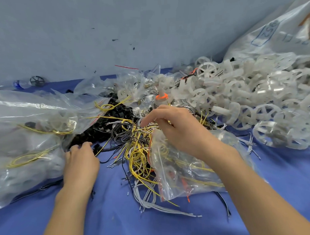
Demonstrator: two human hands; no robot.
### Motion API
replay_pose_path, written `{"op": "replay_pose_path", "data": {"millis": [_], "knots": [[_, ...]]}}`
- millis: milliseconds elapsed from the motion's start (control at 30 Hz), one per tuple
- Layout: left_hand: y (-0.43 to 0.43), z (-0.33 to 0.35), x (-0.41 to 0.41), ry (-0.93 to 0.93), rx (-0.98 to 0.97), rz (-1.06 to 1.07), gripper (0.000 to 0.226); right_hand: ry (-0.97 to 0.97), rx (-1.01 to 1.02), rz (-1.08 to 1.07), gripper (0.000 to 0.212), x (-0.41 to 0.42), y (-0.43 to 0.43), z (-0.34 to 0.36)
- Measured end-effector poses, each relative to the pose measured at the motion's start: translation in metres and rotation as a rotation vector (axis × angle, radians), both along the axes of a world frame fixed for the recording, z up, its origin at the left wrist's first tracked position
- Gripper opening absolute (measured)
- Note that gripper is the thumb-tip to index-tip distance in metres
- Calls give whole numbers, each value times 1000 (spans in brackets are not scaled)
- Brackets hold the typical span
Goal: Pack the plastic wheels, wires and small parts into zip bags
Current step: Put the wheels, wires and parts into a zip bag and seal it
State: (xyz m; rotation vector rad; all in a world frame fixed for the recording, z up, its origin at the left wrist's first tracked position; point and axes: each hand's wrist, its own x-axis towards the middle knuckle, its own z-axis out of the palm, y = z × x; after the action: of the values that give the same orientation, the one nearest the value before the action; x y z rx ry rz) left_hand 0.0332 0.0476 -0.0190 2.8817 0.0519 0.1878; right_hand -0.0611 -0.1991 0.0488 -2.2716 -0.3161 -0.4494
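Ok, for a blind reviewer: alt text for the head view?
A right hand holds a part-filled zip bag amid tangled yellow, grey and black wires; the left hand touches small black parts. White plastic wheels are heaped right.

Printed bag (280, 42) cut off at rt edge, text too blurry to read; right hand (175, 127) hides whatever its fingers pinch.

glossy clear plastic zip bag (187, 169), frosted translucent plastic wheels (255, 96), matt blue cloth (110, 215).
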Motion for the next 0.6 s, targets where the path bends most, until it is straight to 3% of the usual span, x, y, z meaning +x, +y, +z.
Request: {"op": "replay_pose_path", "data": {"millis": [167,433,533,600], "knots": [[1,-3,-2,-39,-10,8,46,-21,-103,89,61,-4,1,0],[-5,3,1,-150,-58,6,39,64,-242,84,69,-11,-3,5],[-12,23,-2,-264,-496,-97,25,87,-345,94,69,-12,-1,7],[-18,37,-9,-200,-878,-143,15,93,-406,103,67,-12,1,7]]}}
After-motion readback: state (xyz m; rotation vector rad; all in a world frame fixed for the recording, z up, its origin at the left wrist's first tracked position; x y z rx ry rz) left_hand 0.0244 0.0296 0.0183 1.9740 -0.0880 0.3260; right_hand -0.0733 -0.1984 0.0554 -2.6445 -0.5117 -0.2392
